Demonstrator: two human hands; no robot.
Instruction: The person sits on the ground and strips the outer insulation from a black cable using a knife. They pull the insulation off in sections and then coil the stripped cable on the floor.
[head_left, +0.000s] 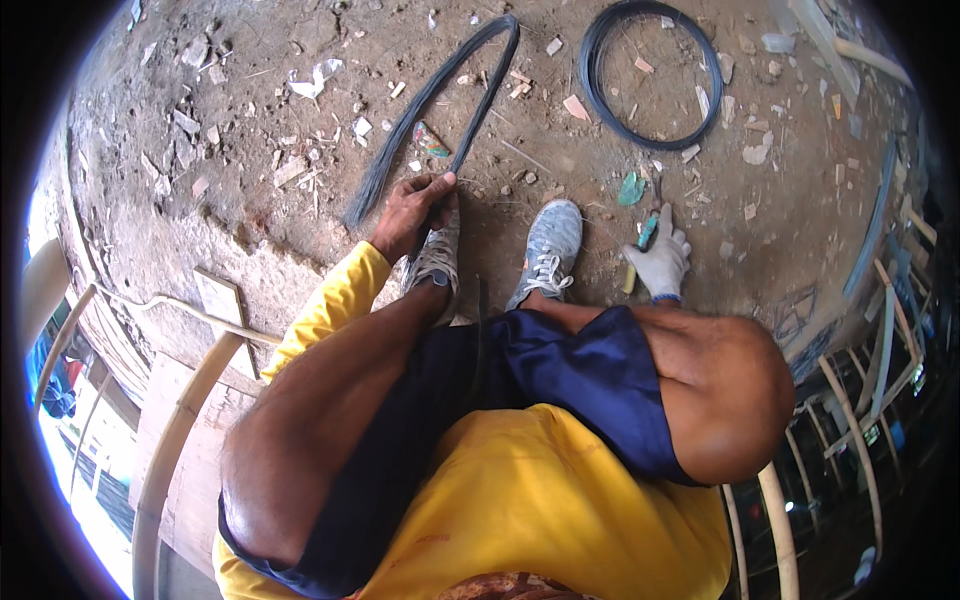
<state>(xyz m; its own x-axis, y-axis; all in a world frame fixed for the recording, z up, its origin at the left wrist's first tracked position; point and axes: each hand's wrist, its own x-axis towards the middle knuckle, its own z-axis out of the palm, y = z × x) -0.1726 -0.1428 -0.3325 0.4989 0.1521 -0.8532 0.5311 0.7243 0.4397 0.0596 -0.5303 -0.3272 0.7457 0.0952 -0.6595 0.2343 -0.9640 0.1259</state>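
Observation:
My bare left hand (410, 215) is closed, thumb and forefinger pinching the near end of one leg of a dark wire bundle (485, 105). The bundle is bent into a long narrow hairpin on the dirt. Its other leg ends in loose strands to the left of that hand. My right hand (660, 262), in a white glove, is low over the ground beside my right shoe. Its thumb crosses a pair of pliers (648, 233) with a teal and a yellowish grip, and its forefinger stretches along the tool. The pliers' dark head points away from me.
A round coil of dark wire (588, 70) lies on the ground at the far right. Stone chips, wood scraps and a green leaf-like piece (631, 188) are scattered about. My shoes (553, 245) stand between my hands. Bent poles (190, 420) flank me on both sides.

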